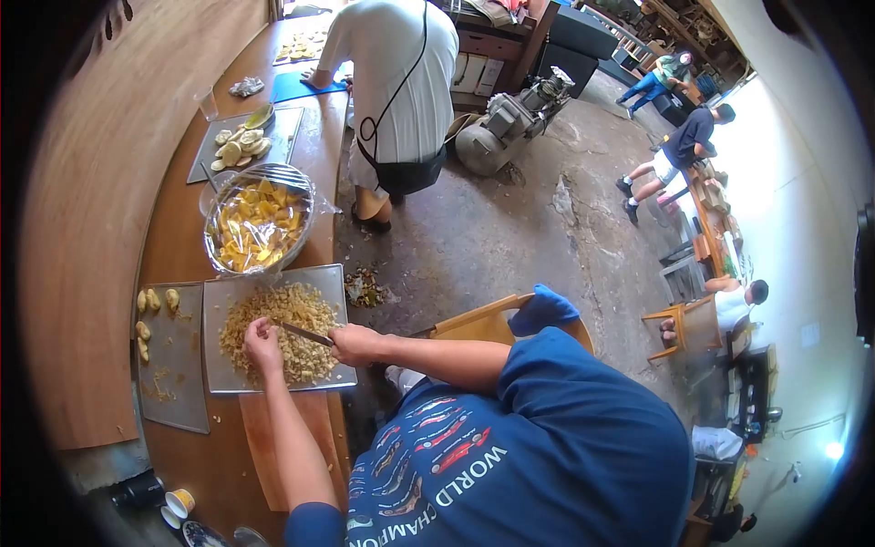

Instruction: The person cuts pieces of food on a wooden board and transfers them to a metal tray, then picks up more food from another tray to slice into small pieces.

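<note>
My right hand [357,345] grips the handle of a knife [306,335]. Its blade points left, over a heap of small pale-yellow chopped pieces [290,305]. Above the left part of the heap is my left hand [262,346], its fingers pinched together near the knife tip. What they hold, if anything, is too small to make out. The chopped heap covers much of a light metal tray [331,281]. Under the tray's near edge lies a wooden board [287,438].
A plastic-wrapped bowl of yellow pieces [260,223] stands beyond the tray. Another tray [178,365] at left bears several peeled pieces [143,330]. Farther along are a tray of slices [241,146] and a person in white [406,91]. A wooden chair [483,324] stands at right.
</note>
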Demonstrator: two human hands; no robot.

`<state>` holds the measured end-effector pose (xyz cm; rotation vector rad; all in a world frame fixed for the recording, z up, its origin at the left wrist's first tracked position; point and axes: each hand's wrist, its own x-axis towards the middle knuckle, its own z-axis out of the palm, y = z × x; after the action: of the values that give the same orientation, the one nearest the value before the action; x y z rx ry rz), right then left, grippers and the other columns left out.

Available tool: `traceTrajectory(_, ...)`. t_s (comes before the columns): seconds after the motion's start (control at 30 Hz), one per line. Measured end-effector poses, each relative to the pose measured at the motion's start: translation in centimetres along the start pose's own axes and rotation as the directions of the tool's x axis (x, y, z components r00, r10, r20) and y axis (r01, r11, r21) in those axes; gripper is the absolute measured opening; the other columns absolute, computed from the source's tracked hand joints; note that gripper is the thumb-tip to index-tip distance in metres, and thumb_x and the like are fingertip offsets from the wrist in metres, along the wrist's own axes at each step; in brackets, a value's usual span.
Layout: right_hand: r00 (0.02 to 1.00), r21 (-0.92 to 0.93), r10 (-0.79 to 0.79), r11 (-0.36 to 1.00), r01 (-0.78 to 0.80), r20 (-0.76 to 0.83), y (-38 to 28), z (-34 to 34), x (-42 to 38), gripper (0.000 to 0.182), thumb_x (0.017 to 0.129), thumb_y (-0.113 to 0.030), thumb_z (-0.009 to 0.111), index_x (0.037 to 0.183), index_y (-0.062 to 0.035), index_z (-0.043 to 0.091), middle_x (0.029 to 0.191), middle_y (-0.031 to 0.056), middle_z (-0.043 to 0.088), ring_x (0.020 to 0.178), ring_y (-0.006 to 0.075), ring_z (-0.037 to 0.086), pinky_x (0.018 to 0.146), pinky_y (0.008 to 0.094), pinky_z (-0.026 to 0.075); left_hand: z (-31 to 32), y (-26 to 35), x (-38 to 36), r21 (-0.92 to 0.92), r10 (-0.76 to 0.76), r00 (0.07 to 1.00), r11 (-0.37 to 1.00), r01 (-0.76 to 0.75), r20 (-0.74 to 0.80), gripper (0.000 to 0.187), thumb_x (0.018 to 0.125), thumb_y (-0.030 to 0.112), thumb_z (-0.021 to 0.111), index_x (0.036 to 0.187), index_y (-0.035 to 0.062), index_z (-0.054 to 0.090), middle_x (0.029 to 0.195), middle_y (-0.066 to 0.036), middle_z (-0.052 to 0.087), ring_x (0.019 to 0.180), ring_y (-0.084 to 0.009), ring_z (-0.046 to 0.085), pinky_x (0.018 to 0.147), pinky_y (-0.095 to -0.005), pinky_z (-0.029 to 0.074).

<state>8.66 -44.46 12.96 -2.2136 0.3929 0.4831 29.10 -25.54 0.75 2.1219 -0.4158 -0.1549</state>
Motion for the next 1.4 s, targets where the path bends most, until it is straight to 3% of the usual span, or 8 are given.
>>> traceTrajectory(0.23, 0.994, -0.005, 0.026, 1.0, -0.027, -0.103, -0.1, 0.6, -0.6, 0.033, 0.098, -0.018, 0.053, 0.12, 0.0033, 0.065, 0.097, 0.032, 0.076, 0.094, 0.0504, 0.076, 0.086, 0.0589, 0.061, -0.3, -0.5, 1.3, -0.053, -0.177, 0.98, 0.982, 0.182, 0.086, 0.03, 0.097, 0.003, 0.076, 0.127, 0.0023, 0.078, 0.115, -0.018, 0.081, 0.104, -0.025, 0.078, 0.091, -0.0374, 0.06)
traceTrajectory(0.3, 0.99, -0.027, 0.01, 1.0, -0.014, -0.142, 0.3, 0.9, -1.1, 0.033, 0.097, -0.018, 0.054, 0.121, 0.0025, 0.065, 0.097, 0.0325, 0.076, 0.094, 0.0501, 0.075, 0.085, 0.0593, 0.06, -0.1, -2.5, 1.7, -0.087, 0.121, 0.99, 0.99, -0.115, 0.078, 0.036, 0.1, -0.003, 0.067, 0.136, -0.0009, 0.074, 0.129, -0.02, 0.078, 0.121, -0.0272, 0.075, 0.104, -0.038, 0.059)
traceTrajectory(0.4, 0.986, -0.182, -0.042, 0.983, 0.011, -0.164, 3.1, 3.8, 0.1, 0.03, 0.094, -0.015, 0.06, 0.119, -0.0003, 0.066, 0.096, 0.0306, 0.075, 0.087, 0.048, 0.074, 0.076, 0.0591, 0.058, -0.7, -4.3, 1.0, -0.424, 0.172, 0.978, 0.899, -0.107, 0.118, 0.069, 0.078, -0.021, 0.044, 0.14, -0.005, 0.07, 0.161, -0.03, 0.054, 0.15, -0.033, 0.056, 0.126, -0.0414, 0.045)
traceTrajectory(0.53, 0.969, 0.108, -0.02, 0.993, 0.048, -0.247, 3.3, 5.6, -2.7, 0.036, 0.108, -0.029, 0.067, 0.125, 0.0016, 0.067, 0.108, 0.022, 0.078, 0.095, 0.0396, 0.076, 0.083, 0.0491, 0.06, -8.9, -4.2, -6.0, -0.196, 0.038, 0.999, 0.98, -0.045, -0.039, 0.039, 0.096, 0.0, 0.068, 0.134, 0.0015, 0.075, 0.155, -0.024, 0.061, 0.141, -0.0288, 0.064, 0.114, -0.0379, 0.054)
traceTrajectory(0.57, 0.874, -0.02, -0.254, 0.963, 0.27, -0.414, 4.1, 7.6, -3.2, 0.035, 0.106, -0.024, 0.063, 0.135, -0.0035, 0.067, 0.114, 0.0276, 0.076, 0.106, 0.0461, 0.074, 0.091, 0.0494, 0.058, -12.0, -3.9, -9.9, -0.117, -0.052, 0.994, 0.992, 0.041, -0.097, 0.037, 0.095, 0.002, 0.069, 0.132, 0.0036, 0.076, 0.152, -0.021, 0.064, 0.133, -0.0287, 0.067, 0.109, -0.0368, 0.056)
traceTrajectory(0.7, 0.983, 0.07, -0.117, 0.989, 0.128, -0.141, 2.4, 11.3, -6.6, 0.037, 0.105, -0.029, 0.066, 0.132, -0.0041, 0.069, 0.11, 0.0278, 0.077, 0.106, 0.043, 0.076, 0.092, 0.0487, 0.058, -18.2, -10.1, -21.5, 0.07, -0.121, 0.962, 0.987, 0.142, -0.245, 0.037, 0.093, 0.01, 0.077, 0.129, 0.0071, 0.075, 0.136, -0.017, 0.071, 0.118, -0.0336, 0.071, 0.102, -0.0415, 0.058)
traceTrajectory(0.93, 0.998, 0.136, -0.043, 0.99, 0.035, 0.053, 6.4, 22.0, -7.4, 0.034, 0.106, -0.035, 0.061, 0.114, -0.0031, 0.067, 0.096, 0.0246, 0.076, 0.093, 0.0398, 0.076, 0.083, 0.0462, 0.058, -15.8, -7.2, -34.8, 0.32, -0.191, 0.981, 0.931, 0.176, 0.018, 0.115, 0.066, 0.039, 0.103, 0.162, 0.0098, 0.048, 0.159, -0.015, 0.048, 0.144, -0.041, 0.047, 0.123, -0.0568, 0.038)
traceTrajectory(1.4, 0.943, 0.118, -0.209, 0.976, 0.184, 0.258, 4.5, 28.0, -10.0, 0.033, 0.107, -0.034, 0.06, 0.108, -0.0022, 0.066, 0.079, 0.0131, 0.064, 0.074, 0.0231, 0.061, 0.071, 0.0408, 0.05, -13.4, -8.9, -36.7, 0.037, -0.099, 0.985, 0.994, 0.105, -0.14, 0.044, 0.083, 0.006, 0.089, 0.125, 0.004, 0.075, 0.111, -0.013, 0.069, 0.095, -0.0275, 0.073, 0.087, -0.0382, 0.062)
